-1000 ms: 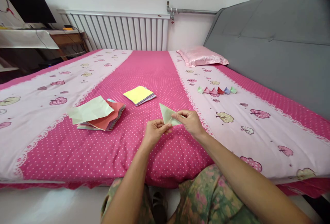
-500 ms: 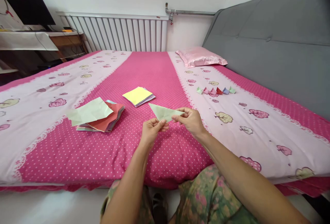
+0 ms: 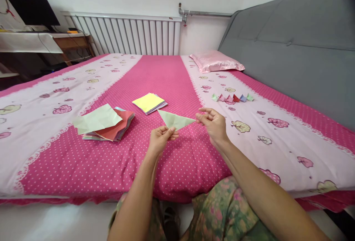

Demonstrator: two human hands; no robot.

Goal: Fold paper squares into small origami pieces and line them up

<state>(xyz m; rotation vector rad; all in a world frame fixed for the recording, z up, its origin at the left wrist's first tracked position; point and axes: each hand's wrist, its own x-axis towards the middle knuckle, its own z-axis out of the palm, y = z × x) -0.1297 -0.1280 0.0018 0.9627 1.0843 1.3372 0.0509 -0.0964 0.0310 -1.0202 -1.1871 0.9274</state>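
Note:
A pale green sheet of paper, folded into a triangle [image 3: 176, 119], is held up over the bed. My left hand [image 3: 162, 139] pinches its lower corner between thumb and fingers. At the triangle's right tip, the thumb and index finger of my right hand [image 3: 213, 122] are closed on the very end. Beyond it lies a stack of square paper [image 3: 148, 102] with a yellow sheet on top. To the left, a creased pale green sheet [image 3: 97, 119] rests across a pile of coloured paper [image 3: 115, 128] topped with red.
A row of several small folded paper pieces [image 3: 235, 98] sits on the right of the pink bedspread [image 3: 161, 71]. Farther back are a pink pillow [image 3: 216, 61], a grey headboard [image 3: 291, 37] and a white radiator [image 3: 124, 36]. A monitor [image 3: 31, 10] stands at left.
My right hand has slid rightward along the folded paper to its tip, uncovering more of the triangle. My left hand has shifted slightly left, still gripping the lower corner.

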